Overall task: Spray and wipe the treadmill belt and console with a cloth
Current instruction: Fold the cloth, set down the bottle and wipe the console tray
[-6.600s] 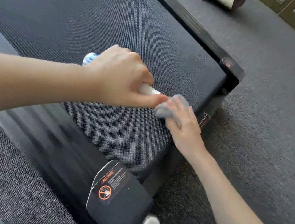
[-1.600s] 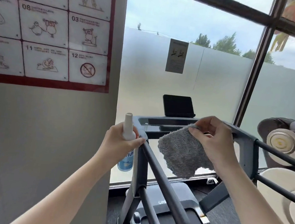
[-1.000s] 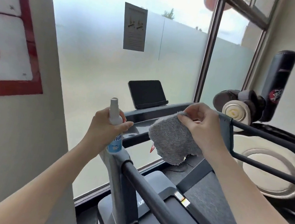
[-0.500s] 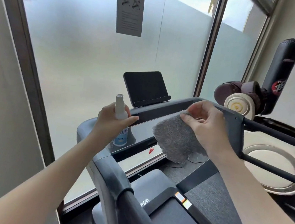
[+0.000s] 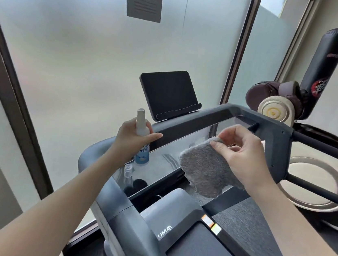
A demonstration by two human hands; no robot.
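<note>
Left hand [image 5: 129, 139] grips spray bottle [image 5: 141, 143] upright above console [image 5: 158, 169]; right hand [image 5: 243, 156] pinches cloth [image 5: 203, 172] over it. Aim nozzle at glass, spray lightly, w/ cloth kept aside.

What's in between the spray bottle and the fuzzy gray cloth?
Only a bare stretch of the treadmill's shiny console top, seen in the head view. The spray bottle and cloth don't touch.

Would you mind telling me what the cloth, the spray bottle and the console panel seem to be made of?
Cloth: likely microfibre, grey and matte; fuzzy pile. Spray bottle: probably plastic, smooth white with printed label. Console panel: glossy glass or acrylic; it shows reflections.
</note>
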